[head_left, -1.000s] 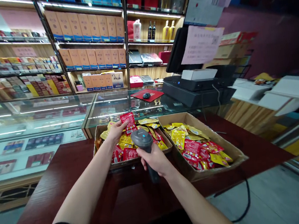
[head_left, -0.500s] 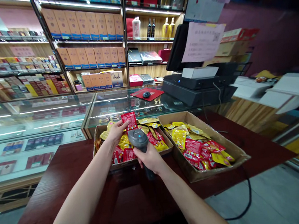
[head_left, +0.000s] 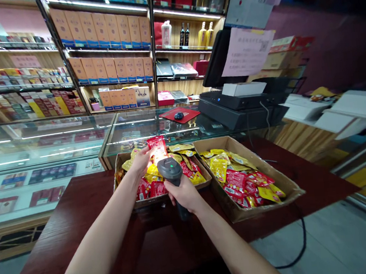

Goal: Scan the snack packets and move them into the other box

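My left hand pinches the edge of a red snack packet, held up above the left cardboard box. In my right hand is a dark grey barcode scanner, gripped by its handle. The scanner's head faces the packet, and a bright light falls on the packet's lower part. A small green light glows on top of the scanner. Below lie yellow and red packets, partly hidden by the scanner and my hands.
A second cardboard box with red and yellow packets stands to the right on the dark red table. Behind are a glass counter, a mouse on a red mat, and a black monitor. A black cable hangs at the right.
The scanner's light has come on and shines on the red packet. Its indicator has turned from blue to green. Both hands have barely moved.
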Demonstrator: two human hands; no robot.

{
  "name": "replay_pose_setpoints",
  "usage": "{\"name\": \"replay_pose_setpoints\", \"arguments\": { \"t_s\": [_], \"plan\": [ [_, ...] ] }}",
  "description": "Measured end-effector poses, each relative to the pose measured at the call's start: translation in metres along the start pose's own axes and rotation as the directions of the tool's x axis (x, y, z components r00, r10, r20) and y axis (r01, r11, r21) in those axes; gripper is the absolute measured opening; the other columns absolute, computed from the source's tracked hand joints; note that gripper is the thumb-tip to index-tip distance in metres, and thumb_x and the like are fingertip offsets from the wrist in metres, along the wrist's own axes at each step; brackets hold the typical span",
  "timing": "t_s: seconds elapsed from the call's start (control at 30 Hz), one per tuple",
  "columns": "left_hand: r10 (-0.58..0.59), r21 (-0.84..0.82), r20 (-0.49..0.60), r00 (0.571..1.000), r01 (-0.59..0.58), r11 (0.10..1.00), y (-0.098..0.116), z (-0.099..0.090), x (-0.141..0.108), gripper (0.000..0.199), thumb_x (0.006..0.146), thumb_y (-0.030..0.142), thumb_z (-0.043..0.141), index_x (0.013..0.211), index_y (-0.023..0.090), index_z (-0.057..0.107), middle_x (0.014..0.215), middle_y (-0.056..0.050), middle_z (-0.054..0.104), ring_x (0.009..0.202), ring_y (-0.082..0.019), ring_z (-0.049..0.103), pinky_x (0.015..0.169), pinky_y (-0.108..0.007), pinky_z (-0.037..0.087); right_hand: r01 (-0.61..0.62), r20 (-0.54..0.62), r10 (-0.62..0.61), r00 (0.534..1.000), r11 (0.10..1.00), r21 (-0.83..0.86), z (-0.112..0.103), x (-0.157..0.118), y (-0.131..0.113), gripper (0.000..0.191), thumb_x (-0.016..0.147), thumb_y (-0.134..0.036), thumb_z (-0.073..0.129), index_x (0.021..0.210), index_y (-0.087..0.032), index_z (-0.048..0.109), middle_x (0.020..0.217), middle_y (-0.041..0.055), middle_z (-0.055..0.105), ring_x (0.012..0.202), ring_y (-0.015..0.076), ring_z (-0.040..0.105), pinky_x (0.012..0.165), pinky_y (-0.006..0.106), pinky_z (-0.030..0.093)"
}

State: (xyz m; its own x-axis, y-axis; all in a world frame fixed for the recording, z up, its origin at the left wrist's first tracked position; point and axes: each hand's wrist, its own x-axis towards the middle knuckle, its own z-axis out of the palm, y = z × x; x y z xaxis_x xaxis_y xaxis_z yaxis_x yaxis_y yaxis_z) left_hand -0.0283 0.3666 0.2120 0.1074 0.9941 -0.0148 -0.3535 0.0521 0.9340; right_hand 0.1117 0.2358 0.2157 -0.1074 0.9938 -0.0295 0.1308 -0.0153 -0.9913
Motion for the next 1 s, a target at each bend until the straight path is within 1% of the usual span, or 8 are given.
{"name": "replay_pose_setpoints", "arguments": {
  "t_s": [0.23, 0.37, 0.47, 0.53, 0.6, 0.7, 0.87, 1.0],
  "plan": [
    [0.016, 0.011, 0.061, 0.998, -0.017, 1.000, -0.004, -0.006, 0.003, 0.033, 0.062, 0.037, 0.078, 0.088, 0.019, 0.070, 0.071, 0.000, 0.068, 0.060, -0.011, 0.061, 0.052, -0.019, 0.046, -0.004, 0.020, 0.001, 1.000, 0.994, 0.113, -0.003, 0.002, 0.002, 0.013, 0.075, -0.030, 0.059, 0.068, -0.019, 0.058, 0.042, -0.0038, 0.051, 0.033, 0.0106, 0.045, 0.036, 0.023, 0.037],
    [-0.007, 0.021, 0.109, 0.994, 0.005, 1.000, -0.002, -0.005, 0.001, 0.040, 0.063, 0.037, 0.078, 0.097, 0.019, 0.069, 0.072, -0.001, 0.068, 0.064, -0.013, 0.063, 0.054, -0.020, 0.047, 0.066, -0.079, -0.047, 0.996, 0.963, 0.262, -0.016, 0.011, -0.007, 0.019, 0.067, -0.028, 0.068, 0.083, -0.018, 0.068, 0.075, 0.0018, 0.069, 0.067, 0.0154, 0.062, 0.063, 0.027, 0.049],
    [-0.074, 0.008, 0.138, 0.988, 0.074, 0.997, -0.002, -0.005, -0.001, 0.040, 0.063, 0.034, 0.078, 0.099, 0.019, 0.068, 0.076, -0.002, 0.069, 0.068, -0.013, 0.064, 0.059, -0.022, 0.051, 0.032, -0.135, 0.023, 0.991, 0.920, 0.390, -0.032, 0.026, -0.022, 0.024, 0.063, -0.023, 0.071, 0.087, -0.018, 0.070, 0.087, 0.0015, 0.071, 0.080, 0.0150, 0.063, 0.075, 0.025, 0.048],
    [-0.139, 0.017, 0.173, 0.975, 0.138, 0.990, -0.002, -0.006, -0.003, 0.037, 0.064, 0.031, 0.079, 0.098, 0.019, 0.068, 0.078, -0.003, 0.069, 0.068, -0.013, 0.065, 0.060, -0.022, 0.052, -0.075, -0.080, 0.132, 0.988, 0.863, 0.499, -0.043, 0.038, -0.030, 0.022, 0.065, -0.019, 0.067, 0.087, -0.017, 0.070, 0.082, 0.0016, 0.071, 0.074, 0.0129, 0.062, 0.069, 0.022, 0.049],
    [-0.202, 0.038, 0.215, 0.956, 0.199, 0.979, -0.001, -0.006, -0.006, 0.033, 0.065, 0.029, 0.078, 0.095, 0.019, 0.067, 0.080, -0.003, 0.069, 0.066, -0.012, 0.065, 0.058, -0.020, 0.052, -0.215, 0.067, 0.218, 0.974, 0.780, 0.587, -0.053, 0.050, -0.034, 0.020, 0.071, -0.021, 0.061, 0.089, -0.016, 0.070, 0.075, 0.0032, 0.070, 0.065, 0.0124, 0.061, 0.061, 0.022, 0.050],
    [-0.272, 0.053, 0.253, 0.928, 0.267, 0.962, 0.001, -0.007, -0.011, 0.027, 0.067, 0.027, 0.077, 0.090, 0.017, 0.067, 0.083, -0.005, 0.069, 0.066, -0.011, 0.065, 0.059, -0.020, 0.054, -0.357, 0.246, 0.258, 0.934, 0.678, 0.642, -0.063, 0.063, -0.032, 0.025, 0.079, -0.024, 0.052, 0.094, -0.014, 0.068, 0.073, 0.0061, 0.069, 0.063, 0.0145, 0.063, 0.058, 0.024, 0.052],
    [-0.336, 0.050, 0.276, 0.901, 0.335, 0.941, 0.002, -0.006, -0.016, 0.023, 0.065, 0.016, 0.078, 0.083, 0.015, 0.064, 0.084, -0.007, 0.069, 0.071, -0.014, 0.067, 0.064, -0.022, 0.056, -0.423, 0.276, 0.321, 0.906, 0.644, 0.638, -0.067, 0.073, -0.020, 0.027, 0.081, -0.026, 0.051, 0.100, -0.014, 0.065, 0.075, 0.0069, 0.069, 0.062, 0.0145, 0.064, 0.056, 0.024, 0.052],
    [-0.362, 0.065, 0.174, 0.916, 0.356, 0.932, -0.001, -0.001, -0.014, 0.023, 0.065, 0.013, 0.078, 0.082, 0.014, 0.062, 0.079, -0.005, 0.069, 0.063, -0.012, 0.066, 0.058, -0.020, 0.055, -0.439, 0.290, 0.333, 0.897, 0.603, 0.666, -0.072, 0.074, -0.019, 0.025, 0.080, -0.025, 0.052, 0.098, -0.012, 0.065, 0.067, 0.0048, 0.066, 0.056, 0.0120, 0.060, 0.051, 0.021, 0.050]
  ]
}}
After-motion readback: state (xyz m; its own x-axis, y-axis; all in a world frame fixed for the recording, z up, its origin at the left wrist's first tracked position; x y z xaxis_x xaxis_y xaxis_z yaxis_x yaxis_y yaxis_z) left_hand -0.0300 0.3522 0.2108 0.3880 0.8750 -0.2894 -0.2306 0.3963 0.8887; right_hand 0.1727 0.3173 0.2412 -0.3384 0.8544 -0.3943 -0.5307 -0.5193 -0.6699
